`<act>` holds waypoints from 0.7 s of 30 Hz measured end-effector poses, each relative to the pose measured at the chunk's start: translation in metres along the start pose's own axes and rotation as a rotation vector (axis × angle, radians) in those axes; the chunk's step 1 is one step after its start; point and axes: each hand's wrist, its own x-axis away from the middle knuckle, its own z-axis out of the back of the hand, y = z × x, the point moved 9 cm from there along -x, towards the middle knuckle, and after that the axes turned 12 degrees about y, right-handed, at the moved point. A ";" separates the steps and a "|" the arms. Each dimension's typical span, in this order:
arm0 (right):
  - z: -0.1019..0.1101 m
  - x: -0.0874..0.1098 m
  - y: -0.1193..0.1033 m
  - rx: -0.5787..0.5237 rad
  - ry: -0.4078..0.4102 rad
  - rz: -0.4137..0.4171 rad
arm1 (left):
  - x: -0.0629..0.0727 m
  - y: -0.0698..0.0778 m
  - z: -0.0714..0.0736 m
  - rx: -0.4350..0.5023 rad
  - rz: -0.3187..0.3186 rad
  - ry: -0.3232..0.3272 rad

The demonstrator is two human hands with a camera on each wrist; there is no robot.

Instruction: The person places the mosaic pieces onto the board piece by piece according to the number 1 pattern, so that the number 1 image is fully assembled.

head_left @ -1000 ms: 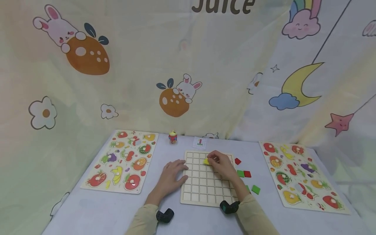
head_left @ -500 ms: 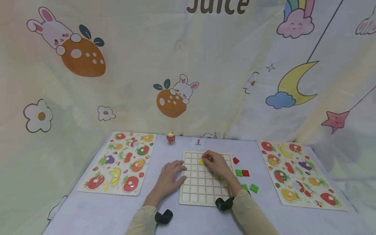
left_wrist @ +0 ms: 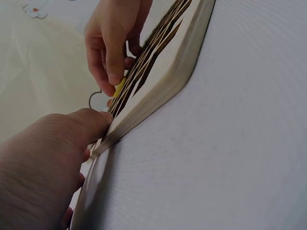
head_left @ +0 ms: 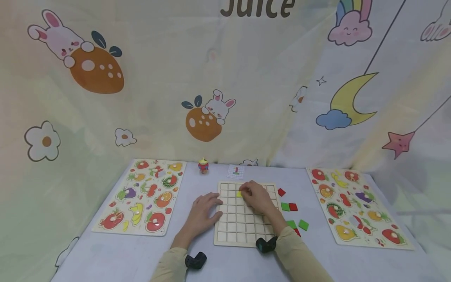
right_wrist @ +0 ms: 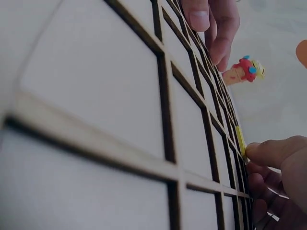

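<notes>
A pale wooden grid board (head_left: 230, 237) lies on the table in front of the person. The left hand (head_left: 205, 211) rests at its left edge, fingers spread; in the left wrist view the thumb of the left hand (left_wrist: 53, 153) touches the rim. Over the upper part of the grid, the right hand (head_left: 258, 199) pinches a small yellow square tile (head_left: 239, 194) with its fingertips. The right wrist view has the thumb of the right hand (right_wrist: 276, 152) against the yellow tile (right_wrist: 240, 140), which sits low at the grid surface. The right hand's other fingers are curled and partly hidden.
Right of the board lie loose green tiles (head_left: 303, 225) and red tiles (head_left: 293, 206). Behind it are a small printed pattern card (head_left: 236, 172) and a toy figure (head_left: 203, 166). Fruit puzzle boards flank it at left (head_left: 141, 196) and right (head_left: 356, 207).
The right hand has shifted slightly left across the grid, bringing the yellow tile with it. The left hand keeps its place at the board's edge. The head view has turned a little right.
</notes>
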 end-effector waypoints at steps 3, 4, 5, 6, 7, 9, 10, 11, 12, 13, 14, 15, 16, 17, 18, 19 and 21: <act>0.001 0.002 0.002 -0.028 0.003 0.002 | 0.001 -0.001 -0.002 0.001 0.002 0.000; 0.002 0.003 0.003 -0.046 0.005 0.003 | 0.001 -0.001 -0.002 -0.001 0.003 0.000; 0.003 0.004 0.003 -0.073 0.006 0.003 | 0.001 -0.001 -0.002 0.001 0.004 -0.001; 0.005 0.006 0.004 -0.092 0.011 0.008 | 0.002 -0.001 -0.002 0.000 0.003 -0.001; 0.008 0.007 0.004 -0.109 0.018 0.015 | 0.002 -0.001 -0.002 0.000 0.003 -0.001; 0.013 0.009 0.004 -0.139 0.028 0.023 | 0.001 -0.001 -0.002 0.002 0.001 0.000; 0.016 0.010 0.005 -0.146 0.033 0.026 | 0.001 -0.001 -0.002 0.001 0.001 0.001; 0.019 0.010 0.007 -0.150 0.042 0.033 | 0.001 -0.001 -0.002 0.001 0.000 0.000; 0.021 0.011 0.009 -0.147 0.049 0.035 | 0.001 -0.001 -0.002 0.001 0.000 0.001; 0.024 0.013 0.011 -0.148 0.055 0.028 | 0.001 0.000 -0.002 0.001 -0.001 0.002; 0.027 0.014 0.014 -0.147 0.062 0.024 | 0.001 0.000 -0.002 0.002 -0.003 0.003; 0.029 0.016 0.018 -0.148 0.066 0.016 | 0.000 0.000 -0.002 0.002 -0.003 0.005; 0.032 0.018 0.020 -0.149 0.072 0.017 | 0.000 0.001 -0.002 0.004 -0.005 0.009; 0.035 0.020 0.022 -0.150 0.077 0.017 | 0.000 0.001 -0.001 0.005 -0.007 0.011; 0.038 0.022 0.024 -0.152 0.080 0.019 | 0.000 0.001 -0.001 0.005 -0.008 0.015; 0.042 0.025 0.026 -0.152 0.085 0.023 | 0.000 0.001 0.000 0.003 -0.010 0.017; 0.049 0.029 0.028 -0.157 0.092 0.035 | 0.000 0.000 0.000 0.000 -0.010 0.023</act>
